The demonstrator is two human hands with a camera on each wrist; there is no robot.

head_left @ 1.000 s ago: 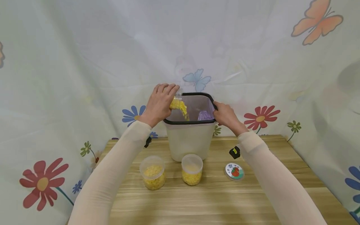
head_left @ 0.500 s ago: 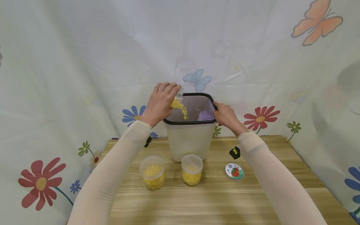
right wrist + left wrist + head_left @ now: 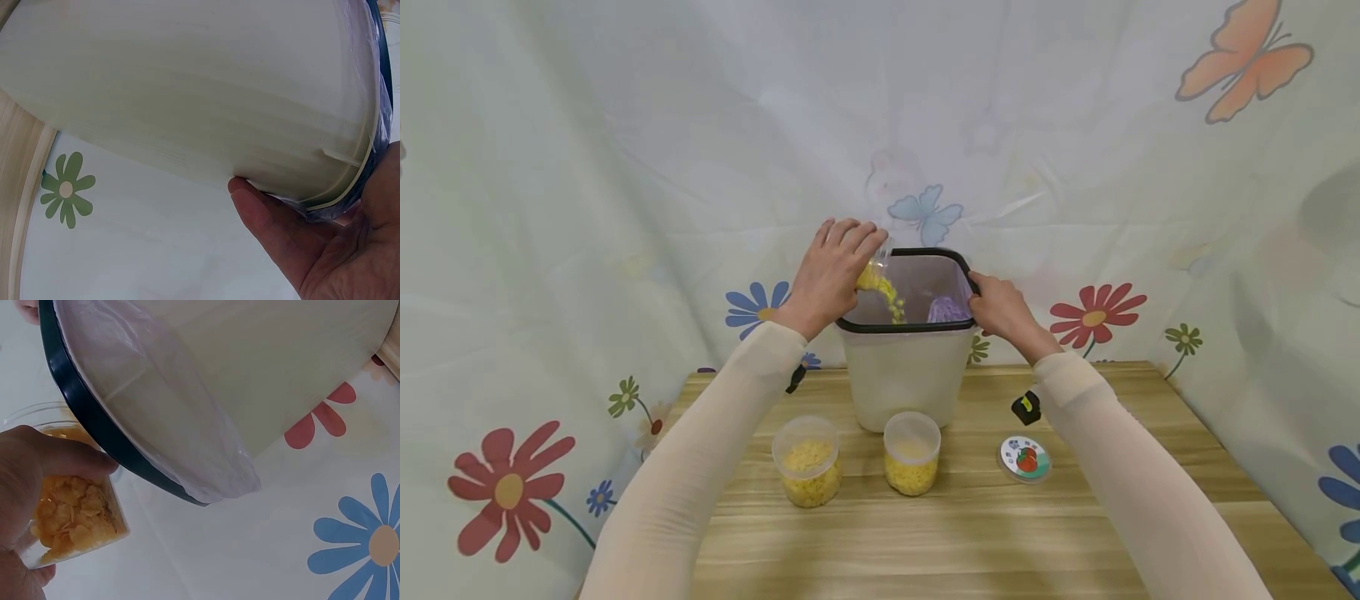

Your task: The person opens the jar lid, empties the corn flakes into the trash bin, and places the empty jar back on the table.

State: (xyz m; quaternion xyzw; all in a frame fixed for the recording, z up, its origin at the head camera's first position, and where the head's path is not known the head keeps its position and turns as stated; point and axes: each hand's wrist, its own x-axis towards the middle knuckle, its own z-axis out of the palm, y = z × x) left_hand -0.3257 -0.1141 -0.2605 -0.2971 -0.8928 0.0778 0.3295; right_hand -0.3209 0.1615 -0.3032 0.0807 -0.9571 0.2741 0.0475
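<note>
My left hand point(image 3: 832, 271) grips a clear plastic jar point(image 3: 81, 519), tipped over the left side of a trash can point(image 3: 906, 375). Yellow flakes point(image 3: 891, 293) spill from its mouth down into the can. The left wrist view shows the thumb across the jar, with flakes still inside. A black rim point(image 3: 917, 327) runs round the can's top, over a thin purple-tinted liner bag point(image 3: 181, 412). On the right side, my right hand point(image 3: 1003, 307) grips that rim; its thumb point(image 3: 262, 215) lies along the outer wall. A crumpled purple bag point(image 3: 947, 309) shows inside the can.
Two open clear tubs of yellow flakes, a wider left tub point(image 3: 808, 462) and a narrower right tub point(image 3: 912, 454), stand before the can. A round lid with a tomato picture point(image 3: 1026, 459) lies on the wooden table point(image 3: 970, 542). A floral curtain point(image 3: 700, 150) hangs behind.
The left hand has tilted and shifted slightly right with the jar, while flakes keep falling into the can. My right hand stays on the rim.
</note>
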